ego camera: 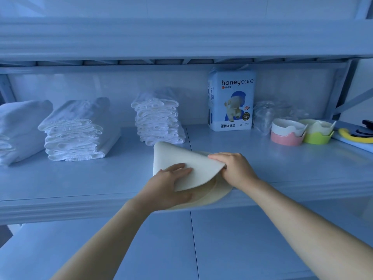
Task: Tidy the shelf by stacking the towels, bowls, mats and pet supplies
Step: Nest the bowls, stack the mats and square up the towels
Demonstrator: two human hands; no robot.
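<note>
A cream round mat (177,158) is folded over on itself at the front edge of the middle shelf (80,178), above a second cream mat (212,196) lying flat beneath it. My left hand (169,184) grips the folded mat's near edge, fingers on top and thumb under it. My right hand (232,168) pinches the mat's right edge. Three stacks of white towels (74,136) (159,122) (18,126) stand along the shelf's left and middle. At the right sit a pink and white bowl (287,132) and a green bowl (317,132). A pack of pet training pads (232,100) stands upright at the back.
Crumpled clear plastic (268,116) lies behind the bowls. A yellow and black tool (355,136) rests on a blue pad at the far right. The shelf above (181,37) overhangs closely. A lower shelf (222,249) spreads below my arms.
</note>
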